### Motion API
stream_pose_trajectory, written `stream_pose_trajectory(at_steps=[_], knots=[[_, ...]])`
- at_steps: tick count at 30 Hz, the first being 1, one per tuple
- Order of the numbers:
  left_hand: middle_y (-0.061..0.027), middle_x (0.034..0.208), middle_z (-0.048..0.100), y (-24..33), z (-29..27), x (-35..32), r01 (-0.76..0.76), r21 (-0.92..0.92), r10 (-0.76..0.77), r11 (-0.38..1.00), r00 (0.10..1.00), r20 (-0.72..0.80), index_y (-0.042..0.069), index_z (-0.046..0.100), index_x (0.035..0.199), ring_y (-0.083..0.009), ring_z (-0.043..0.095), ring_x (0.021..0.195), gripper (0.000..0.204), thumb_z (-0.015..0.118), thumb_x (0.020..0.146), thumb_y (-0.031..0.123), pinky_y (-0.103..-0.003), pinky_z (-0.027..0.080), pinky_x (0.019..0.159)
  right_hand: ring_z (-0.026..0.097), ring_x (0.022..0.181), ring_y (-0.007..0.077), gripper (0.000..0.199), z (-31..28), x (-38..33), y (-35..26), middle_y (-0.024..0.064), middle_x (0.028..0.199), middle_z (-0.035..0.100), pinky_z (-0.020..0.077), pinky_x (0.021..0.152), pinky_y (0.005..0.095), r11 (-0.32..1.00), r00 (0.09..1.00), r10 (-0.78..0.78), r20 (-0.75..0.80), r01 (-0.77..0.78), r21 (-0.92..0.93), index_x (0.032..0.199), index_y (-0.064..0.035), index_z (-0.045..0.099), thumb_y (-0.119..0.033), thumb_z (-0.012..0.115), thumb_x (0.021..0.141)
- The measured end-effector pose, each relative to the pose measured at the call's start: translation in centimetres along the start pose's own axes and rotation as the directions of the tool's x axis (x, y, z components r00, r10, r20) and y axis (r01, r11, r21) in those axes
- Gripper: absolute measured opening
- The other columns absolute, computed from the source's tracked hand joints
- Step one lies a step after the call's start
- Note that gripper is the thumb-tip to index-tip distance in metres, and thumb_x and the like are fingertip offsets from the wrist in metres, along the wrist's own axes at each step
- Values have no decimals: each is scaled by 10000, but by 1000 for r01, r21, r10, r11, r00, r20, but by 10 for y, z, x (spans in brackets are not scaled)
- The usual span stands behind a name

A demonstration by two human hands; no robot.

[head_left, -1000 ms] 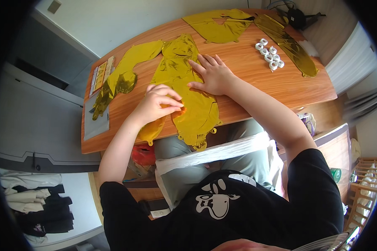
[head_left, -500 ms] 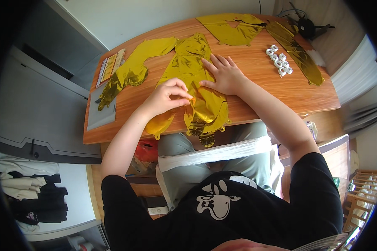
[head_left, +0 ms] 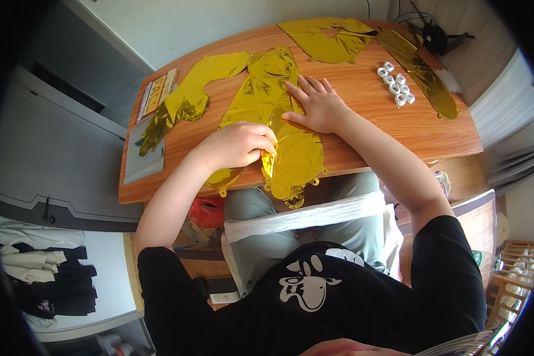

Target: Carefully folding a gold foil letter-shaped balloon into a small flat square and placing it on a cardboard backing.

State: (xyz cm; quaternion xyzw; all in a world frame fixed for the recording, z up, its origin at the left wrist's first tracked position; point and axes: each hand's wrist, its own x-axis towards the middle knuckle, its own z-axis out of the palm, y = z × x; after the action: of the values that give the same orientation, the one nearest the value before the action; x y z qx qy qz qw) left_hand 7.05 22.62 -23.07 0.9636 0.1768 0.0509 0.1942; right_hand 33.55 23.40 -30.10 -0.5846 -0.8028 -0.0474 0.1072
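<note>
A flat gold foil balloon [head_left: 293, 145] lies near the middle of the wooden tabletop [head_left: 439, 136]. Its round lower end, with little tabs, pokes over the near edge, above the person's knees. With twelve o'clock at the top of the view, the left hand [head_left: 240, 144] is just to the nine o'clock side of the middle. Its fingers are bent down, pinching a shiny fold of the foil; some fingertips are hidden. The right hand [head_left: 320, 108] is at one o'clock, palm down and spread wide. Its thumb and some fingertips touch the foil.

A bent gold shape [head_left: 219, 74] lies toward eleven o'clock, its end touching the top of the balloon. A wide gold shape [head_left: 326, 47] with a hole is at one o'clock. A long gold strip [head_left: 424, 89] is at two o'clock, and just beside it sits a bunch of small white rolls [head_left: 396, 87]. Bright cards [head_left: 155, 95] lie at ten o'clock, and a pale sheet [head_left: 143, 169] at nine.
</note>
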Motion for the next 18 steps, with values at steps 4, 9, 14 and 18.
stream_pose_trajectory(at_steps=[4,9,14,18], knots=[[-24,1084,719,4,-4,3,-100,73,100,992,995,-8,110,748,950,-244,677,1025,191,682,785,40,-389,536,916,278,1534,376,906,-3,1,-3,218,1642,323,182,1253,543,1000,1000,0,19,0,-3,1635,-179,271,-773,392,963],[-16,990,686,9,-1,21,-178,97,192,979,969,-157,132,684,864,-243,655,951,92,696,773,133,-389,488,822,260,1543,372,889,0,1,0,208,1655,303,176,1256,540,1000,999,11,51,-10,-24,1644,-198,242,-762,389,972],[-16,1116,672,9,11,41,-234,100,248,967,957,-152,155,719,953,-252,637,1032,161,717,794,178,-411,472,903,230,1555,377,933,2,1,4,201,1676,262,170,1259,543,1000,998,-10,59,11,-26,1665,-214,153,-782,372,959],[-58,1208,647,9,23,46,-307,103,321,946,931,-176,196,691,1289,-269,635,1053,445,724,845,195,-402,478,929,216,1561,374,923,-3,2,2,200,1681,249,168,1260,543,997,994,-16,107,24,-75,1669,-220,128,-739,421,966]])
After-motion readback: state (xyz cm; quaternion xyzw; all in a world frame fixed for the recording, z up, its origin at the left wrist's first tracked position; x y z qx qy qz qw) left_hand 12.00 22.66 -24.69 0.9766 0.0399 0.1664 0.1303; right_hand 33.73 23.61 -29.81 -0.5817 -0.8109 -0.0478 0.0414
